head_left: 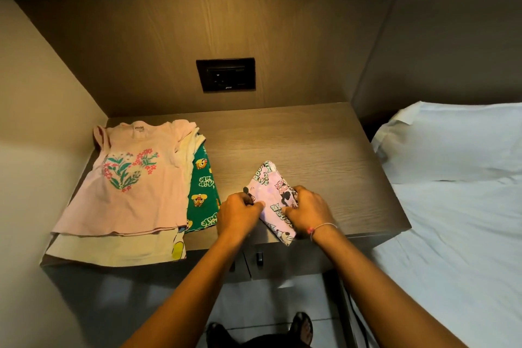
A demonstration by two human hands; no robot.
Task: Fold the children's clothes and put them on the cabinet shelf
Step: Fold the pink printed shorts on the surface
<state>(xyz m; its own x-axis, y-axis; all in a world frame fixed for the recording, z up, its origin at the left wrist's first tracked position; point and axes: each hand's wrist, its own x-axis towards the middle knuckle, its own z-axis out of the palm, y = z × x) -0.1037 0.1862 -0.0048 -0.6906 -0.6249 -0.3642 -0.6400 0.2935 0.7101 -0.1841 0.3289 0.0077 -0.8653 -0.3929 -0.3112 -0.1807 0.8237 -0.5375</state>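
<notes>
Bed (pixel 452 234) with white sheet is filling the right side, a white pillow (pixel 452 144) lying at its head. Wooden surface (pixel 296 144) of the bedside cabinet is sitting just beside it, in a wood-panelled alcove.

On the left half of the surface, a pale pink T-shirt (pixel 127 178) is lying flat and unfolded, neck toward the wall, showing a heart of pink flowers and green leaves on the chest. It is resting on a cream garment (pixel 113 248) whose hem is hanging slightly over the front edge, a yellow print peeking out at its corner. A green printed garment (pixel 202 192) with white lettering and yellow cartoon faces is sticking out from under the pile's right side.

Near the front edge, right of the pile and apart from it, a small lilac-pink garment (pixel 272 192) with cartoon-mouse print and green lettering is lying partly folded, one corner just overhanging the edge.

Left hand (pixel 237 213) is pinching its left edge, grip clamped on cloth. Right hand (pixel 308 206) is curling over its right side, grip closed on the fabric.

Black socket plate (pixel 226 75) is sitting in the back panel. A thin thread bracelet (pixel 322 227) is circling the right wrist.
</notes>
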